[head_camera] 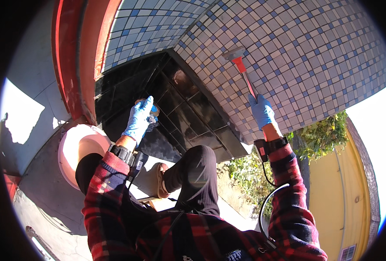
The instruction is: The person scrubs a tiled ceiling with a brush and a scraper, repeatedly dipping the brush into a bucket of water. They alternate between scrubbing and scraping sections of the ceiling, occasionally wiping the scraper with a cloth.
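My right hand [262, 111], in a blue glove, grips a long-handled scraper [245, 76] with a red and metal shaft. Its wide head lies against or close to the tiled wall [297, 71], which has small beige, grey and blue tiles. In another blue glove, my left hand [138, 117] holds a ball of metal scouring wool [153, 120] and a brownish round thing [156, 110] that I cannot make out fully. Below that hand are glossy black tiles [193, 119], wet-looking in places, at the foot of the walls.
A pale pink basin [69, 156] stands on the concrete floor [46, 173] by my left leg. Red-painted metal framing [90, 62] rises at the left. Leafy plants [245, 177] and a yellow wall [325, 186] lie to the right. Cables run along both my sleeves.
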Demonstrator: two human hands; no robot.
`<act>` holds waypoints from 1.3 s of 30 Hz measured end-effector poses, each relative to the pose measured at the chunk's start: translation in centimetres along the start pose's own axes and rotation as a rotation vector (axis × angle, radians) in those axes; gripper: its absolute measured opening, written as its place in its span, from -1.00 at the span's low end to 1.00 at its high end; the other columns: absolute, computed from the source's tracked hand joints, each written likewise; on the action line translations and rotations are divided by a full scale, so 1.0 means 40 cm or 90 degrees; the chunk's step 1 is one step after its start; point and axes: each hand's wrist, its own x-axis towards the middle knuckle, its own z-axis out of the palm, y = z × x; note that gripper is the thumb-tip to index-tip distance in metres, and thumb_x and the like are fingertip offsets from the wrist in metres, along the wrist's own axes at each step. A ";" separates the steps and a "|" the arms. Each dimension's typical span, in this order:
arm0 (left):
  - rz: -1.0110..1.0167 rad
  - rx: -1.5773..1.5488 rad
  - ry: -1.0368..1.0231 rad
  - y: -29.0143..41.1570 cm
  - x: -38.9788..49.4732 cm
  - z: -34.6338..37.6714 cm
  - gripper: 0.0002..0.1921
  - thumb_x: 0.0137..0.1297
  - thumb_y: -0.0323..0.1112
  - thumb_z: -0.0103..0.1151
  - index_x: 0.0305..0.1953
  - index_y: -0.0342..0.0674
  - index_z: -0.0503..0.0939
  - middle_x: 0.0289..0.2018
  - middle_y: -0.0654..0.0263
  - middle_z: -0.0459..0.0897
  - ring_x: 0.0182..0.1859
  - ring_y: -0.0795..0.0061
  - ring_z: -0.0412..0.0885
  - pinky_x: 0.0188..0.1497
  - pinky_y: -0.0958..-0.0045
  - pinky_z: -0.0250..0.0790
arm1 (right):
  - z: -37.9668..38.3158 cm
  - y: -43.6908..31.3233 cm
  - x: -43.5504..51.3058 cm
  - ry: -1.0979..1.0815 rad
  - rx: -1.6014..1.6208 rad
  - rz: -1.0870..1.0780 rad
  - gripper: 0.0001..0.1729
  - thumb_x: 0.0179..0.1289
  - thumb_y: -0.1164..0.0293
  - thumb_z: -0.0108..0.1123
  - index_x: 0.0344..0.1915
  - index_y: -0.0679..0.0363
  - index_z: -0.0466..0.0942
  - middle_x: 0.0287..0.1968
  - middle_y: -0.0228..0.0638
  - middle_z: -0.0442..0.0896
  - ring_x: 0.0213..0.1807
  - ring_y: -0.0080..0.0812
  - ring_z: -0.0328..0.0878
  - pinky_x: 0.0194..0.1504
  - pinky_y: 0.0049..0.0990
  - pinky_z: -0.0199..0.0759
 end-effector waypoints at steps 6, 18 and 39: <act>-0.014 0.045 0.004 -0.008 -0.003 0.004 -0.64 0.33 0.06 0.16 -0.46 -0.09 0.51 -0.68 0.42 0.48 -0.70 0.63 0.43 -0.67 0.61 0.24 | 0.031 -0.010 -0.003 0.002 0.013 0.016 -0.49 0.35 -0.06 -0.02 -0.25 0.22 0.50 -0.36 0.11 0.63 -0.30 0.17 0.59 -0.28 -0.02 0.48; -0.009 0.034 -0.004 -0.011 -0.008 0.019 -0.65 0.35 0.02 0.14 -0.48 -0.07 0.49 -0.70 0.43 0.47 -0.73 0.67 0.39 -0.70 0.62 0.18 | 0.074 -0.067 -0.034 -0.232 0.670 0.145 -0.68 0.33 0.21 0.21 -0.17 0.26 0.47 -0.55 -0.44 0.52 -0.44 -0.57 0.55 -0.46 -0.54 0.40; -0.100 -0.112 -0.133 -0.020 -0.001 0.020 -0.65 0.40 -0.03 0.08 -0.43 -0.15 0.55 -0.68 0.50 0.44 -0.72 0.72 0.31 -0.69 0.63 0.14 | 0.331 -0.137 -0.061 -0.195 0.347 0.181 -0.57 0.28 0.10 0.20 -0.13 0.25 0.44 -0.45 -0.01 0.63 -0.42 0.04 0.61 -0.39 -0.17 0.45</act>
